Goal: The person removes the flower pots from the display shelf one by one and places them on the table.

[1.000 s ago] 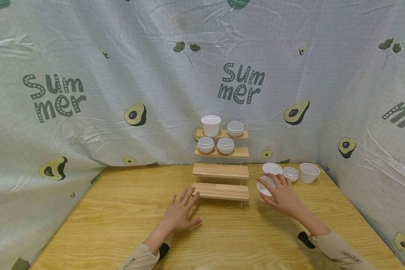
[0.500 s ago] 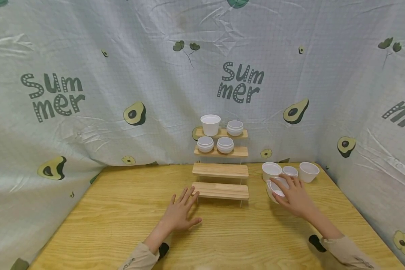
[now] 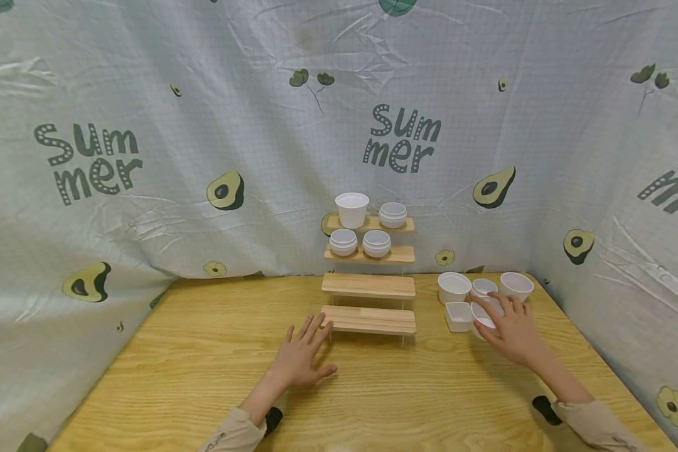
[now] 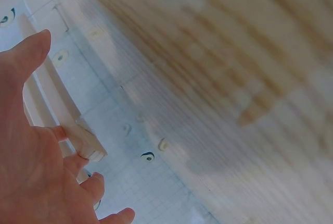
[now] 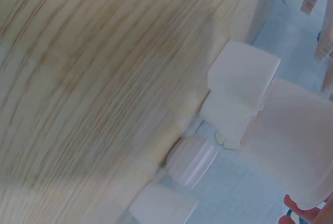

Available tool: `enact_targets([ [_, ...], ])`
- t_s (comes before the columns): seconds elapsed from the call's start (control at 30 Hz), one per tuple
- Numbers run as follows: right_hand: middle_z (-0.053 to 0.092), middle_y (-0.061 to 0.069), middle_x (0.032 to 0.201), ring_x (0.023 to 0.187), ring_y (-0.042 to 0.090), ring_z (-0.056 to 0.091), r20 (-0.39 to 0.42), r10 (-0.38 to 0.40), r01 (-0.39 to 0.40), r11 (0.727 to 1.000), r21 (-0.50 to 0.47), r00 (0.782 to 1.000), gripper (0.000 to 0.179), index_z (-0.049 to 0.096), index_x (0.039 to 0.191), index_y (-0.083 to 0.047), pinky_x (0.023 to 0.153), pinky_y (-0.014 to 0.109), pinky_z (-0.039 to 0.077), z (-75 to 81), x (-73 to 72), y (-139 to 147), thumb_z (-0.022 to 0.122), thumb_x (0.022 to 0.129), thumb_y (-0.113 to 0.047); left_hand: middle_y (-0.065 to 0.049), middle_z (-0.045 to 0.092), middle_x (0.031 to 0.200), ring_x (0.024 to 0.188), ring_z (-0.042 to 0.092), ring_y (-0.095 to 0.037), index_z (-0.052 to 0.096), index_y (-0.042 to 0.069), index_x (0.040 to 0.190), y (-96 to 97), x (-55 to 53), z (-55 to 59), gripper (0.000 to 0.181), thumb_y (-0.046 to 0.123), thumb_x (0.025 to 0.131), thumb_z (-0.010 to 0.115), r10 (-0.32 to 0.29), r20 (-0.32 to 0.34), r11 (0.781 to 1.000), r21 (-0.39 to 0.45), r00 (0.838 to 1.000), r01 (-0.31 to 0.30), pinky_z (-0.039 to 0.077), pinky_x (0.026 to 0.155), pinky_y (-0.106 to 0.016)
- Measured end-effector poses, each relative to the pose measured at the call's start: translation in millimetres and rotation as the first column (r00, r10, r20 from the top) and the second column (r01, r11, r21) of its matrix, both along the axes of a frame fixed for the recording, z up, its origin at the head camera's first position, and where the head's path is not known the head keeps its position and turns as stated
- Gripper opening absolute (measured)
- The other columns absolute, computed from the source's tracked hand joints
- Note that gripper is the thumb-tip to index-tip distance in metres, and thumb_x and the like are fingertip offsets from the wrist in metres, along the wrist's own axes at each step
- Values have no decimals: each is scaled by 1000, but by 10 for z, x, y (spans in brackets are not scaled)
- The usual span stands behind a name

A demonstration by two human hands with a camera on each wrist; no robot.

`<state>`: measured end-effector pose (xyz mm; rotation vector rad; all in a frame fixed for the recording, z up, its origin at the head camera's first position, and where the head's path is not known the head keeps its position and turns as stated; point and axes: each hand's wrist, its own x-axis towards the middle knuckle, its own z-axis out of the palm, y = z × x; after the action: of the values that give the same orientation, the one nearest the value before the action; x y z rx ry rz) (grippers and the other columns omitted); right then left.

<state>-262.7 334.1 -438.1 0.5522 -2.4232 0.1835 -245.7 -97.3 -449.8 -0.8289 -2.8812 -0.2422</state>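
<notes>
My right hand grips a round white plant pot at the right of the table. In the right wrist view this pot looms large, with fingertips at its rim. A square white pot stands just to its left. Behind are a tapered round pot, a small ribbed pot and another tapered pot. My left hand has its fingers spread, the fingertips at the left end of the lowest step of a wooden tiered stand.
On the stand's top step are a tall white pot and a ribbed pot. Two more ribbed pots occupy the step below. A printed curtain encloses the wooden table behind and at the sides.
My right hand has moved right with the round pot, from in front of the square pot to its right side, uncovering the square pot. My left hand has stayed still.
</notes>
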Motion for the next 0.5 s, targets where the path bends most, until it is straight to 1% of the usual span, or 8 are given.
enact_targets([
  [0.3, 44, 20, 118, 98, 38, 37, 34, -54, 55, 998, -30, 998, 41, 51, 118, -15, 76, 54, 27, 24, 2, 106, 59, 83, -34, -10, 21, 149, 136, 21, -32, 26, 15, 142, -10, 3, -9, 78, 53, 80, 55, -3, -18, 1000, 5, 1000, 3, 24, 100, -61],
  [0.5, 44, 20, 117, 96, 39, 39, 45, -93, 94, 995, -16, 995, 41, 50, 119, -15, 74, 55, 29, 27, -31, 166, 59, 83, -32, -10, 21, 148, 136, 21, -32, 26, 14, 142, -9, 4, -4, 78, 52, 80, 55, -6, -17, 1000, 5, 1000, 7, 25, 99, -61],
])
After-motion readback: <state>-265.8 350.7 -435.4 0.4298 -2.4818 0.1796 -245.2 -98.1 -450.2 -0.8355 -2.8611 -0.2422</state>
